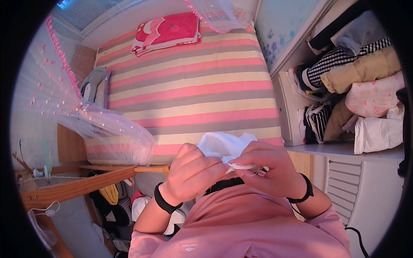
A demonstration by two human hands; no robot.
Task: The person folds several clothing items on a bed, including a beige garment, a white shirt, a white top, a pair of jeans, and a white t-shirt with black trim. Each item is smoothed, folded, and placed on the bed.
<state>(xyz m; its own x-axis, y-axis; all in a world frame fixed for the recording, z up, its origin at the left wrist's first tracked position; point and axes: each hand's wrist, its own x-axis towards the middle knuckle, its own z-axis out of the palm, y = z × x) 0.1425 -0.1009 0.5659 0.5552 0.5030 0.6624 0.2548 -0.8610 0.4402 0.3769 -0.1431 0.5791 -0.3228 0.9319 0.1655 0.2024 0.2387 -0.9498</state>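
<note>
Pinching white cloth [226, 143] between left hand [190, 172] and right hand [272, 165], with a narrow grip on both sides. Holding it in front of pink shirt [258, 215], against view of striped bed [193, 96]. Wearing black bands [167, 200] on both wrists. Farther off: folded pink blanket [170, 32] on bed, clothes [363, 71] piled on shelf [333, 148] at right.

The lower part of the white cloth [226, 144] is covered by the left hand [193, 172] and right hand [270, 165]; the pink shirt [241, 215] is cut off below.
</note>
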